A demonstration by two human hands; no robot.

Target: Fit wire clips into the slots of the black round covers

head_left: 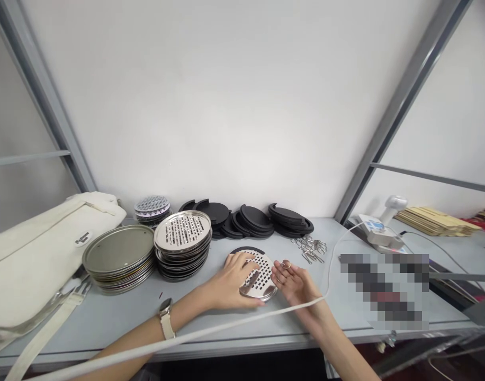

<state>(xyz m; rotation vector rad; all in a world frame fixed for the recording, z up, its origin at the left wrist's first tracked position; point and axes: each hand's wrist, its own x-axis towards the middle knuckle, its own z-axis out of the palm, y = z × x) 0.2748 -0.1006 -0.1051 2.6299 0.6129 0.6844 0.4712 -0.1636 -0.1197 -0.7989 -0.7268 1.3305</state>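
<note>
A round, shiny metal grater plate point(262, 275) full of slots lies on the grey table, with a black rim showing at its far edge. My left hand point(238, 280) grips it from the left, fingers over the top and thumb along the near edge. Close by its right side is my right hand point(298, 291), palm partly turned up. Between the fingertips it pinches a small bent wire clip point(285, 264), whose exact shape is hard to make out. Similar loose wire clips point(312, 248) lie in a pile beyond that hand.
Stacks of grater plates point(182, 233) and plain metal discs point(119, 248) stand left. Black round holders point(254, 218) line the wall. A cream bag point(39, 254) lies far left. A white cable point(242, 318) crosses before my arms. Right are a scanner point(393, 203) and flat cardboard point(433, 219).
</note>
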